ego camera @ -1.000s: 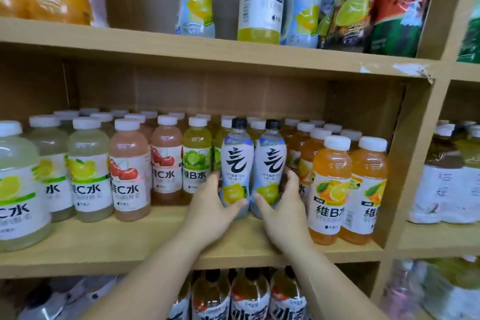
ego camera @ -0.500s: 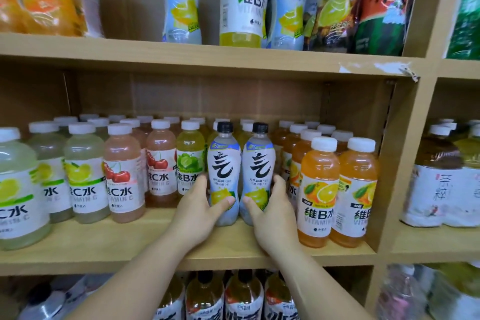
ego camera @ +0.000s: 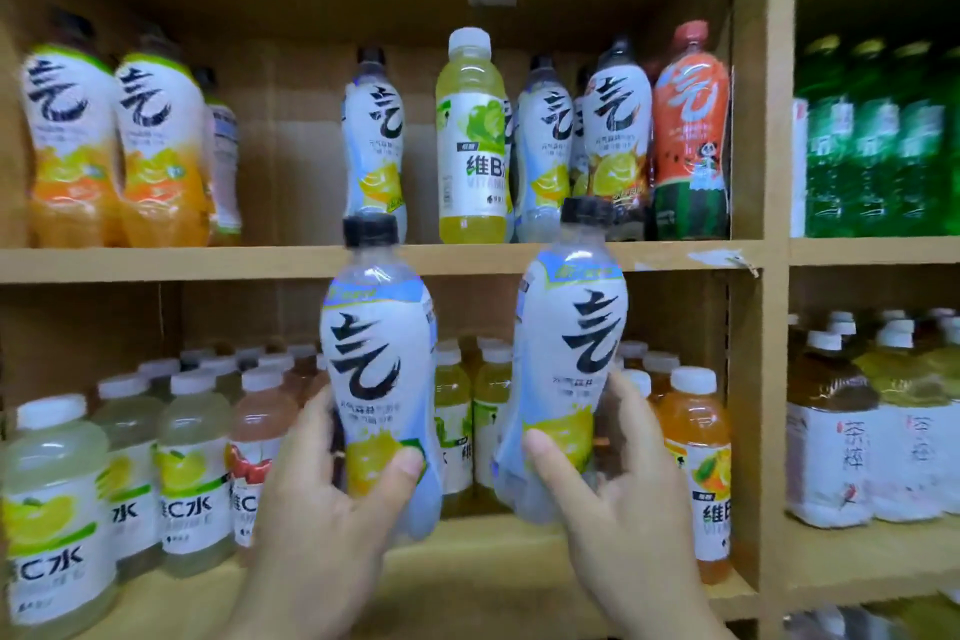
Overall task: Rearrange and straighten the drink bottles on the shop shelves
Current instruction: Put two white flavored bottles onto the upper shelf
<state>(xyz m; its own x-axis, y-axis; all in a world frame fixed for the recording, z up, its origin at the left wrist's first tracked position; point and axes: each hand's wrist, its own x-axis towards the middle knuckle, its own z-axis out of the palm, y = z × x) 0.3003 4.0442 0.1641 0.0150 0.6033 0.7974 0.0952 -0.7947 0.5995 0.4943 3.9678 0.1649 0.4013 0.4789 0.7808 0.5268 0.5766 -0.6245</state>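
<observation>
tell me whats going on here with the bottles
A person is sorting shop shelves and holds one black-capped bottle in each hand. The left hand grips the left bottle, the right hand the right bottle. Both are lifted off the lower shelf, in front of the upper shelf, where similar bottles stand.

The green bottles (ego camera: 878,140) in the right-hand bay are smeared by motion blur, and no label text can be read on them. The small print under the large character on the left held bottle (ego camera: 379,369) is too blurred to be made out. The lower part of that bottle is covered by the left hand (ego camera: 332,499). The front bottle at the lower left (ego camera: 47,509) is cut by the frame's edge. The back rows of white-capped bottles (ego camera: 249,359) are largely hidden behind the front ones.
</observation>
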